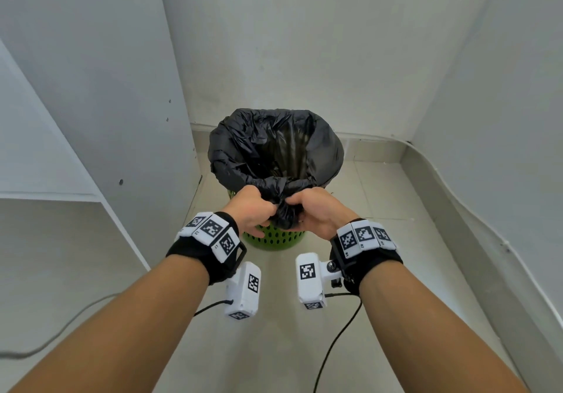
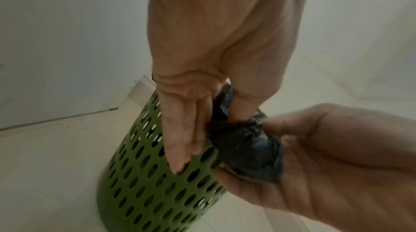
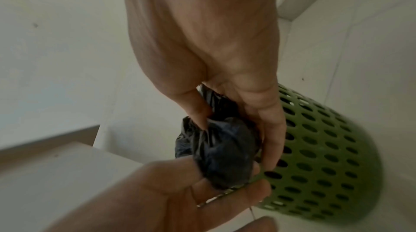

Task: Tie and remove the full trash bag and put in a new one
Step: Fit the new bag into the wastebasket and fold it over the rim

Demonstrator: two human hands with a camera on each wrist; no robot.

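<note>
Bag rim bunched at bin's near edge

Black trash bag lined green perforated bin on the floor, mouth open, contents not discernible. Left hand and right hand both pinched gathered bag plastic at the near rim, fingers partly extended along the bin wall.

- Trash bag: thin black plastic film, crinkled, faintly glossy.
- Bin, lower centre: green moulded plastic, perforated, matt.
- Floor: pale tiles, smooth, low sheen.
- Walls: white, matt, lightly marked.
- Wrist straps: black cloth.
</note>
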